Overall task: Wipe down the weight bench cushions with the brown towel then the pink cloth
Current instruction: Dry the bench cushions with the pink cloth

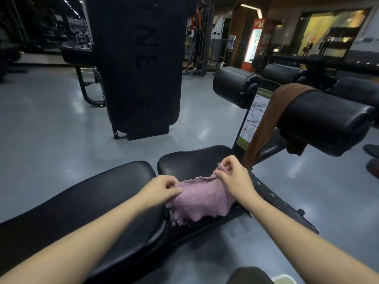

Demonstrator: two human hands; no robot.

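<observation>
Nearest, both hands pinch the pink cloth [200,198]: the left hand [164,188] holds its near edge, the right hand [233,174] its far corner, spreading it across the gap between the long back cushion [98,201] and the seat cushion [190,159]. Judging by this, the pink-cloth stage is starting; next comes pressing it flat and stroking. It looks thin, frayed and rumpled. Farther off, the brown towel [272,113] hangs over a roller pad [326,119].
</observation>
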